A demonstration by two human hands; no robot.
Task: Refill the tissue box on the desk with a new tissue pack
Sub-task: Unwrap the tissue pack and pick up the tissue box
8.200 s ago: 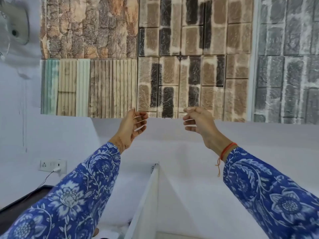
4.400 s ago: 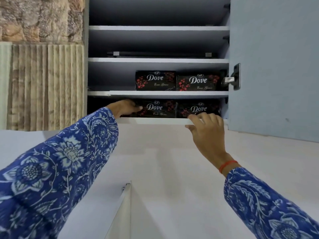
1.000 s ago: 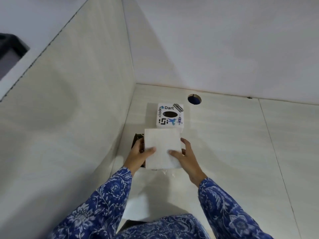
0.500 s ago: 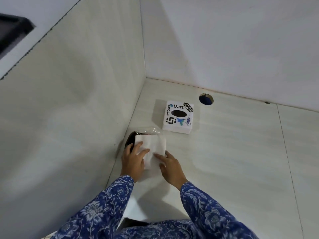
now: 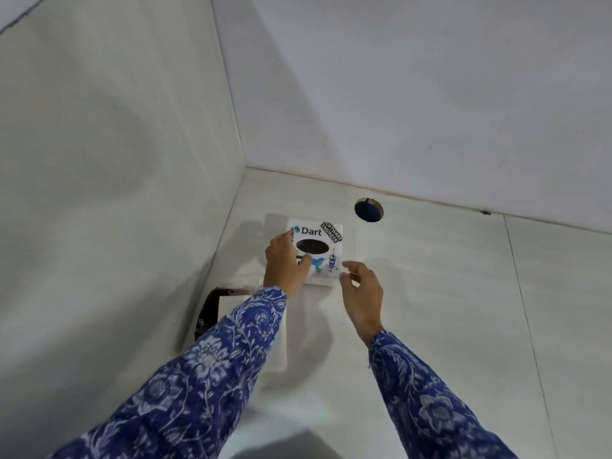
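Observation:
The white tissue box [image 5: 326, 241], with a "Dart" sticker and a dark oval slot on top, stands on the pale desk [image 5: 447, 309] near the corner. My left hand [image 5: 284, 263] grips its left side, fingers over the edge and thumb on top just below the slot. My right hand [image 5: 362, 293] reaches the box's front right corner with fingers apart, holding nothing. The new tissue pack [image 5: 231, 304], a white stack in a dark wrapper, lies on the desk against the side panel, partly hidden under my left forearm.
A side panel [image 5: 116, 193] rises on the left and a white back wall [image 5: 430, 94] closes the corner. A round cable hole [image 5: 368, 210] sits in the desk just behind the box, to its right.
Both hands have let go of the tissue pack, which now lies on the desk, and have moved forward to the tissue box. The camera has moved closer to the corner.

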